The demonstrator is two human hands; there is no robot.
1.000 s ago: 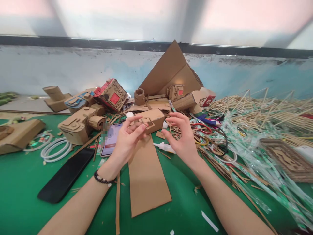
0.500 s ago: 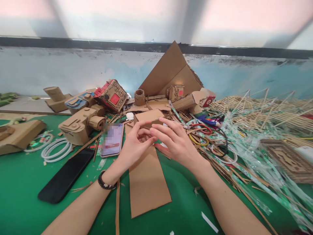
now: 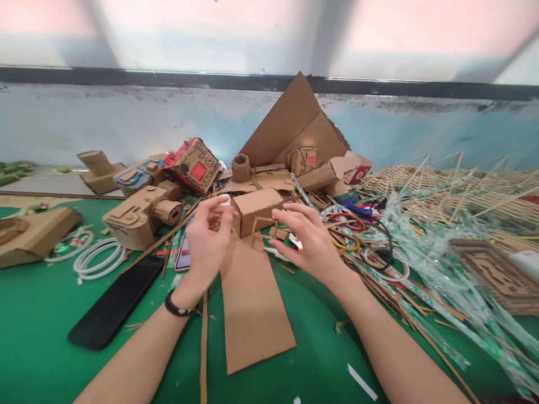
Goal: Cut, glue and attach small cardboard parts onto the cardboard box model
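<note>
My left hand (image 3: pixel 209 238) is above the left edge of a flat cardboard sheet (image 3: pixel 255 314), fingers curled and the thumb apart from the index finger; I see nothing held in it. A small bent cardboard strip (image 3: pixel 257 220) stands between my hands, in front of a closed cardboard box (image 3: pixel 259 207). My right hand (image 3: pixel 305 233) is open to the right of the strip, thumb and fingers apart. Whether its fingertips touch the strip I cannot tell. A phone (image 3: pixel 182 255) lies partly hidden behind my left hand.
On the left are a cardboard camera model (image 3: pixel 135 216), coiled white tubing (image 3: pixel 99 258) and a black flat object (image 3: pixel 115 303). Cables (image 3: pixel 357 224), plastic strips (image 3: pixel 421 269) and thin wooden sticks (image 3: pixel 421 185) crowd the right. A large folded cardboard piece (image 3: pixel 295 123) leans against the wall.
My hands have moved apart, the left one leftward over the phone, the right one slightly right. The box and the bent cardboard strip between them now show.
</note>
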